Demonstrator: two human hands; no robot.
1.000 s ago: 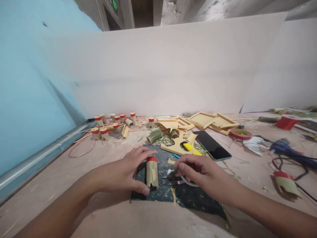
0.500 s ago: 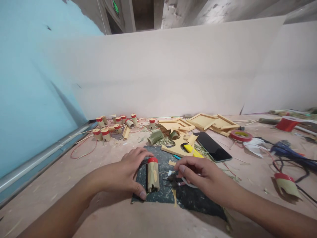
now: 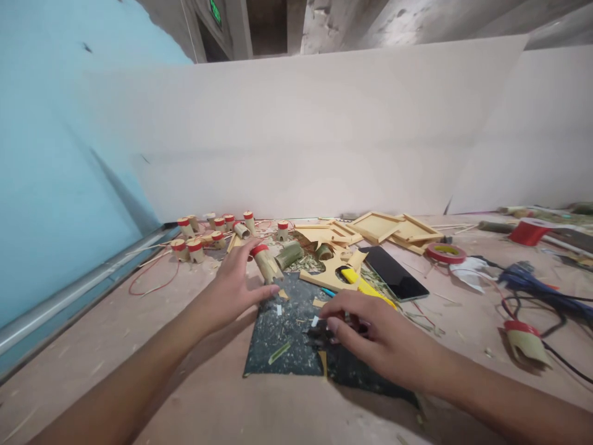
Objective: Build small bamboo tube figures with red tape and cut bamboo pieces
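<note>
My left hand (image 3: 238,278) grips a bamboo tube (image 3: 267,262) with a red band around its top and a notched lower end. The tube is tilted, held between thumb and fingers above the far left corner of a dark, speckled mat (image 3: 290,334). Over the mat's right part, my right hand (image 3: 370,324) is curled around a dark-jawed hand tool (image 3: 317,334), blurred and mostly hidden by the fingers. A small white piece (image 3: 315,321) lies by its fingertips. On the mat are also a green bamboo sliver (image 3: 279,352) and another white bit (image 3: 278,309).
Several red-topped bamboo pieces (image 3: 195,250) stand at the back left. Behind the mat lie a cut wooden board (image 3: 331,272), a yellow cutter (image 3: 365,287), a phone (image 3: 393,273) and wooden frames (image 3: 377,227). Rightward are a tape roll (image 3: 445,253) and another red-topped piece (image 3: 525,346).
My left hand has taken the bamboo tube off the mat and moved it away and to the left, tilting it. My right hand stays nearly in place, fingers curled more over the tool.
</note>
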